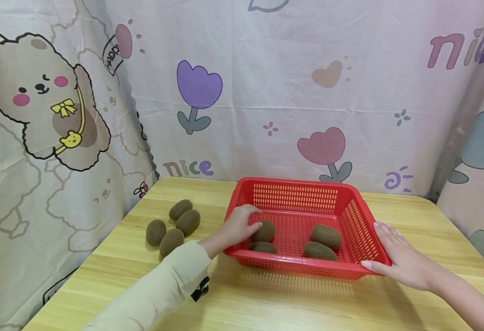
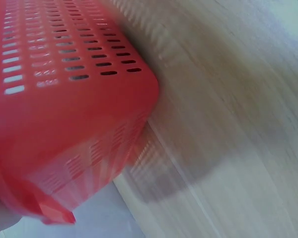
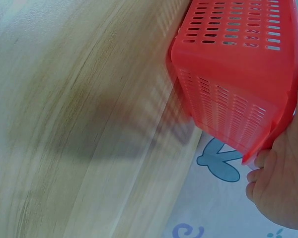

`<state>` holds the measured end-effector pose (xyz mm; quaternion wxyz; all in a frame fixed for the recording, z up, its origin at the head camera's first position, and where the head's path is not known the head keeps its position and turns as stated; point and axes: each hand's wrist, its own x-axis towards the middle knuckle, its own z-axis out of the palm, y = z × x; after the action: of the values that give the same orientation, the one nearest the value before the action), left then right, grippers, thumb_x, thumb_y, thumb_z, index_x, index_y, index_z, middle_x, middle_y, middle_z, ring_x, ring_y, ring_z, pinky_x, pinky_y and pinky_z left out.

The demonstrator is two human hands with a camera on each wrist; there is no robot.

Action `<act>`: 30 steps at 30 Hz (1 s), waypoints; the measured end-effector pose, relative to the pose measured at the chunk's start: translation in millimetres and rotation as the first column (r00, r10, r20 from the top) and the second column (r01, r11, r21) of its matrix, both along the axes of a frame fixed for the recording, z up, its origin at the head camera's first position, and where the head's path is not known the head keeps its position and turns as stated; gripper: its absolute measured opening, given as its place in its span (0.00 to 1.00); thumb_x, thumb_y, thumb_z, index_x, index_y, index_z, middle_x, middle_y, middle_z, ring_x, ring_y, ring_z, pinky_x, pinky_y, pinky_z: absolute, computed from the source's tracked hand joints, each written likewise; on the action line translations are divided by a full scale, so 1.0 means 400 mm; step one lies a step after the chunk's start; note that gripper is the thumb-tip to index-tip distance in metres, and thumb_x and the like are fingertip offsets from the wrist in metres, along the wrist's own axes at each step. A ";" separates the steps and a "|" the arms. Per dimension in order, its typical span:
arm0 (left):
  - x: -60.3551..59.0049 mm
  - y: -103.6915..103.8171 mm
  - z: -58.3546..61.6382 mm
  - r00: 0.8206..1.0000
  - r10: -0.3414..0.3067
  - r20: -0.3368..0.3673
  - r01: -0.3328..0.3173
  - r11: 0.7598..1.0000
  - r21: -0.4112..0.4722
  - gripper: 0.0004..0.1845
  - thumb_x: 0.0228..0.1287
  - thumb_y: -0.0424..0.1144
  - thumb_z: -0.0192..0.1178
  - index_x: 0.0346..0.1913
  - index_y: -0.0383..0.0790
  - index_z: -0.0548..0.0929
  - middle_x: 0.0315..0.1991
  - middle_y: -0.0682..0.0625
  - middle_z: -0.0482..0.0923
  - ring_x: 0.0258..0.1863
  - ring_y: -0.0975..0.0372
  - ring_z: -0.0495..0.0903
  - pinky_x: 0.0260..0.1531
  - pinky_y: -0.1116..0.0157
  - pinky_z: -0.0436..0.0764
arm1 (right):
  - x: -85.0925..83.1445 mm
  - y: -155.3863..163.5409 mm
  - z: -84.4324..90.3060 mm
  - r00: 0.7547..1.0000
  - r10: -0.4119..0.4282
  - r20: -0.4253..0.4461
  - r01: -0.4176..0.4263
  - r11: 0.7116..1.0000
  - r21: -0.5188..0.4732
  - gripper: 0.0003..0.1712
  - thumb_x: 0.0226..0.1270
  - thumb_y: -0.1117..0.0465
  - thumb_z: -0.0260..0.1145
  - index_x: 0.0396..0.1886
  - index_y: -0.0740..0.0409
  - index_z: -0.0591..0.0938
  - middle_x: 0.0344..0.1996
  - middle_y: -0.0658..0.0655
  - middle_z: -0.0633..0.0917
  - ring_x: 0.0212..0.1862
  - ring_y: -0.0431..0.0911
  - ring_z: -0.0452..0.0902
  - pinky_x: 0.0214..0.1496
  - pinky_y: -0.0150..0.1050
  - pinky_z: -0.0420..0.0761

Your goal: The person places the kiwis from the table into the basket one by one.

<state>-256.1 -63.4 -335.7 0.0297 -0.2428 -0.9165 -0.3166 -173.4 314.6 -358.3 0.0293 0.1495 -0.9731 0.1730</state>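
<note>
Tbl [image 1: 275, 305]: 4 kiwis [image 1: 326, 236] in bskt [image 1: 304, 261]

The wooden table [image 1: 275, 308] bears 1 red basket [image 1: 285, 259] and, to its left, 4 kiwis [image 1: 188, 222].

Can see pale cloth [image 1: 262, 59] w/ winking bear [image 1: 47, 112] on L, purple tulip [image 1: 199, 87] L of ctr & "nice" lettering [image 1: 470, 53] upper R, behind wood-grain table [image 1: 246, 305].
</note>
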 end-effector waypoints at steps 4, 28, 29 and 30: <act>0.009 -0.016 0.005 0.998 0.049 -0.048 -0.047 0.998 0.049 0.18 0.58 0.35 0.63 0.52 0.36 0.78 0.53 0.43 0.78 0.55 0.52 0.76 0.54 0.54 0.77 | 0.000 0.000 -0.001 1.000 0.000 0.004 0.000 1.000 -0.002 0.56 0.59 0.41 0.60 0.71 0.70 0.44 0.69 0.76 0.50 0.70 0.69 0.40 0.58 0.19 0.16; 0.061 -0.125 -0.025 0.939 0.252 -0.233 -0.196 0.951 0.240 0.22 0.60 0.40 0.61 0.54 0.31 0.76 0.54 0.39 0.77 0.55 0.48 0.76 0.52 0.51 0.77 | 0.000 0.000 0.000 1.000 0.003 -0.005 -0.003 1.000 0.001 0.56 0.59 0.40 0.60 0.71 0.71 0.45 0.69 0.76 0.50 0.70 0.70 0.40 0.58 0.18 0.16; 0.063 -0.133 -0.028 0.936 0.260 -0.237 -0.205 0.950 0.235 0.22 0.61 0.41 0.60 0.54 0.31 0.76 0.54 0.40 0.77 0.55 0.49 0.76 0.53 0.51 0.77 | 0.000 0.000 0.001 1.000 0.004 -0.005 -0.004 1.000 0.002 0.56 0.60 0.40 0.60 0.71 0.71 0.45 0.69 0.76 0.50 0.70 0.69 0.40 0.58 0.17 0.16; 0.064 -0.141 -0.031 0.933 0.269 -0.239 -0.214 0.949 0.231 0.22 0.61 0.42 0.60 0.55 0.31 0.76 0.54 0.40 0.77 0.56 0.48 0.76 0.54 0.50 0.76 | 0.000 0.000 0.001 1.000 0.003 -0.004 -0.003 1.000 0.001 0.56 0.60 0.41 0.60 0.71 0.71 0.45 0.69 0.76 0.50 0.70 0.69 0.40 0.58 0.17 0.16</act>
<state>-230.3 -119.9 -347.9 0.2162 -0.1640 -0.8901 -0.3661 -173.4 314.8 -358.0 0.0312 0.1516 -0.9728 0.1724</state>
